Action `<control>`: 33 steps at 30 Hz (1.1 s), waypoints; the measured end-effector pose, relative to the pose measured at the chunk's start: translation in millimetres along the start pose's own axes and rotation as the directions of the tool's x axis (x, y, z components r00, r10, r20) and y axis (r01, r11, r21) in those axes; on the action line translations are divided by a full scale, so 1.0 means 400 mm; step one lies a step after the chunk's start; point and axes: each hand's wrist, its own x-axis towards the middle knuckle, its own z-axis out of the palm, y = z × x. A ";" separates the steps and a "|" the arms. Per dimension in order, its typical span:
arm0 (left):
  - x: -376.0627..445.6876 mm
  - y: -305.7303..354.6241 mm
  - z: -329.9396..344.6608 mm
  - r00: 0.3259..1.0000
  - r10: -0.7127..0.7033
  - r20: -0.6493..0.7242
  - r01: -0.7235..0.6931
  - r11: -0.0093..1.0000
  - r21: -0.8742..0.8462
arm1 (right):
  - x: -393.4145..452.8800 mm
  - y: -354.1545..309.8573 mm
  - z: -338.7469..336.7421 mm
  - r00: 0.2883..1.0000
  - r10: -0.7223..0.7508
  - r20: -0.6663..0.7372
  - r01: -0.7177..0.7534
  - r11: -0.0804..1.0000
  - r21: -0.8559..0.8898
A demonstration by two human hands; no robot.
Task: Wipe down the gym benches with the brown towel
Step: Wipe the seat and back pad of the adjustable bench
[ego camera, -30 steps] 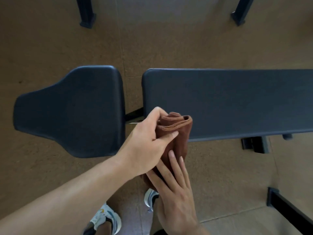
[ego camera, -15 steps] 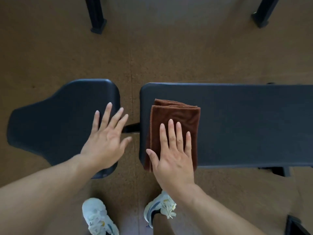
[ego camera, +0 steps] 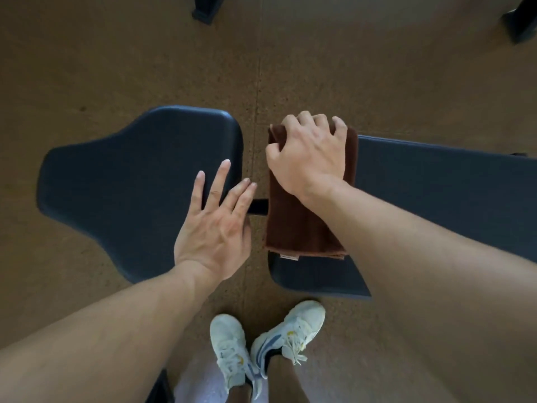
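The folded brown towel (ego camera: 302,225) lies across the left end of the long dark bench pad (ego camera: 436,193), reaching from its far edge towards the near edge. My right hand (ego camera: 308,152) presses on the towel's far end, its fingers curled over the pad's far edge and gripping the cloth. My left hand (ego camera: 216,222) rests flat with spread fingers on the right edge of the separate dark seat pad (ego camera: 125,184). A narrow gap with a black frame bar (ego camera: 258,207) separates the two pads.
Brown cork-like floor surrounds the bench. My white sneakers (ego camera: 261,341) stand just in front of the gap. Dark equipment feet sit at the top (ego camera: 206,10) and the top right (ego camera: 523,21).
My right hand slid the towel across the pad to its far edge and its fingers curled over the cloth. The left hand settled flat on the seat pad. The camera moved closer.
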 end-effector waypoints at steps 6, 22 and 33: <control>-0.004 -0.003 0.006 0.999 0.010 -0.041 -0.012 0.999 -0.040 | -0.245 -0.001 0.048 0.997 -0.049 -0.066 0.050 0.999 0.013; -0.004 -0.008 0.018 0.992 0.010 -0.128 -0.025 0.993 -0.119 | -0.278 -0.030 0.073 0.997 -0.064 0.051 0.068 0.994 -0.082; -0.012 -0.001 0.025 0.986 -0.017 -0.163 -0.004 0.992 -0.128 | 0.041 0.045 -0.034 0.992 -0.069 0.107 0.067 0.998 0.021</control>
